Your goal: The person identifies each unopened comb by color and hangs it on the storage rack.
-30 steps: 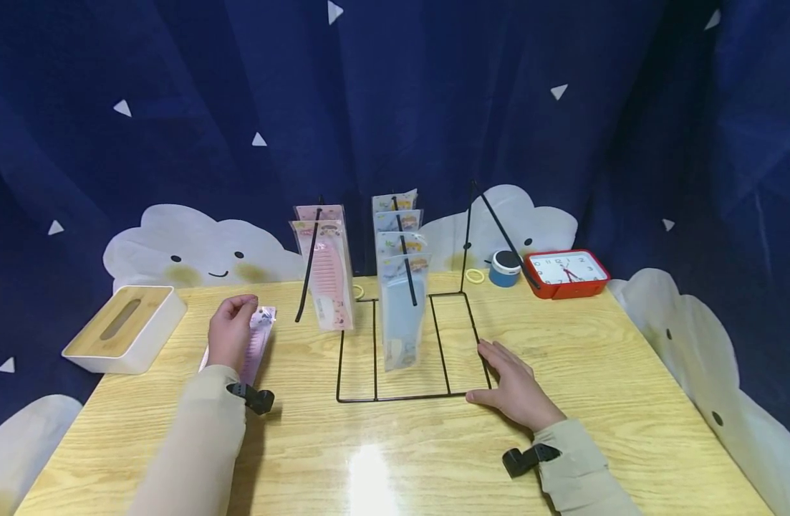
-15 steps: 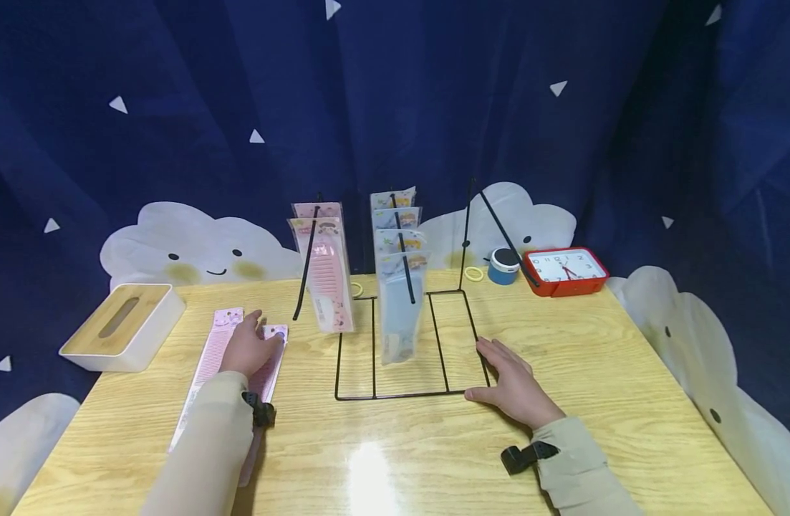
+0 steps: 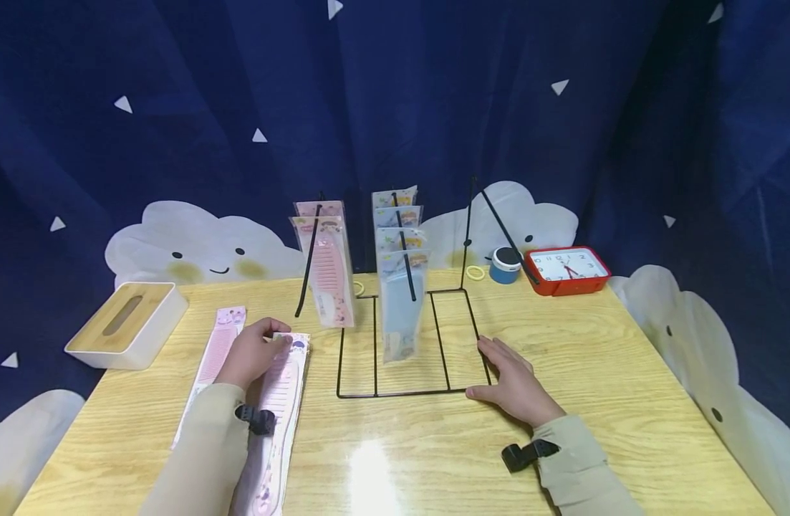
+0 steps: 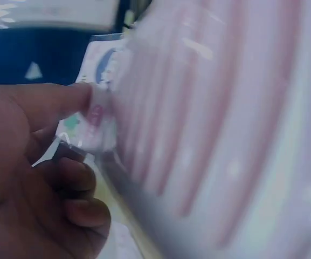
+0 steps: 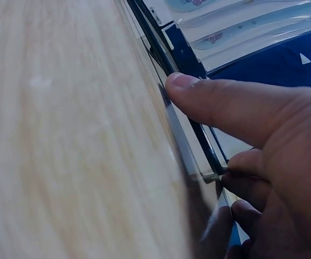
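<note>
Pink and packed in clear plastic, the comb packet (image 3: 280,401) lay on the tabletop (image 3: 627,373) near the left side, its far end pinched between the thumb and fingers of my left hand (image 3: 253,352). Just left of it lay a second comb packet (image 3: 213,358). My right hand (image 3: 512,383) rested flat with fingers spread loosely, touching the near right corner of the black wire rack (image 3: 407,390). Pink combs (image 3: 326,272) and blue combs (image 3: 401,287) hung on its hooks. A tissue box (image 3: 127,326) sat far left.
</note>
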Available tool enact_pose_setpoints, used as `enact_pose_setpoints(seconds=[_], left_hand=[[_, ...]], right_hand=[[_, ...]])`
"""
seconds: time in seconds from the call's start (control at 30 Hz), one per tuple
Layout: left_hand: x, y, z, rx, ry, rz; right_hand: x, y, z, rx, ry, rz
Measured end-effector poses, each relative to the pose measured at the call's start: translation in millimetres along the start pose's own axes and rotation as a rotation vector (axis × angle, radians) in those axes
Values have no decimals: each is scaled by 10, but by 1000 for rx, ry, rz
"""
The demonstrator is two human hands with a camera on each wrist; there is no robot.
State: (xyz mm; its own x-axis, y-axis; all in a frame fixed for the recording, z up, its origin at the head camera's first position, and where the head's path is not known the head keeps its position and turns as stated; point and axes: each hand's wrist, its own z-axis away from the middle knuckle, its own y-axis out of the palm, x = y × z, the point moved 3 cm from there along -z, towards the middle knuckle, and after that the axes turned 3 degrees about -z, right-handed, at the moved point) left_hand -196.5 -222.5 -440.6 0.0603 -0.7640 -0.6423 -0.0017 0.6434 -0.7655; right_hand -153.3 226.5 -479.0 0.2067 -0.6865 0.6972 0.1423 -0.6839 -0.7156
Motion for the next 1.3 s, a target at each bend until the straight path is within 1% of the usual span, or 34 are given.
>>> enact_pose_setpoints(seconds=[0.07, 0.2, 0.33, 0.43, 0.6, 0.7, 0.77, 0.87, 0.9, 0.97, 1.03, 1.1, 1.2, 1.3], left_hand=[[-99, -57, 84, -53, 28, 40], [-309, -147, 275, -150, 30, 168], [-481, -203, 452, -242, 21, 347], [-603, -223, 569, -268, 39, 469], [-831, -277, 777, -268, 114, 620], [-994, -330, 906, -302, 180, 716], [-1106, -368, 986, -327, 246, 783], [-1256, -424, 1079, -344, 397, 884], [-1298, -442, 1103, -342, 459, 927], [-1371, -476, 1142, -341, 558, 982], [-1423, -511, 1162, -352, 622, 1009], [-1460, -544, 1173, -378, 643, 1006], [-1485, -573, 1174, -427, 596, 957], [-1489, -572, 1154, -446, 572, 948]], right_hand=[[7, 5, 0, 0, -4, -3], [12, 7, 4, -4, -4, -1], [23, 13, 3, -6, -10, -2], [20, 19, 5, -1, -12, 0], [7, 22, 10, 0, -5, 4], [3, 17, 6, -1, -7, 9], [1, 11, 3, -1, -5, 11], [3, 5, 2, -2, -1, 9], [5, 5, 2, -2, 0, 9], [8, 3, 3, -2, 2, 9], [8, 3, 1, -3, 4, 12], [10, 3, 2, -3, 4, 14], [14, 1, 3, -2, 8, 17], [22, -3, 5, 0, 8, 18]])
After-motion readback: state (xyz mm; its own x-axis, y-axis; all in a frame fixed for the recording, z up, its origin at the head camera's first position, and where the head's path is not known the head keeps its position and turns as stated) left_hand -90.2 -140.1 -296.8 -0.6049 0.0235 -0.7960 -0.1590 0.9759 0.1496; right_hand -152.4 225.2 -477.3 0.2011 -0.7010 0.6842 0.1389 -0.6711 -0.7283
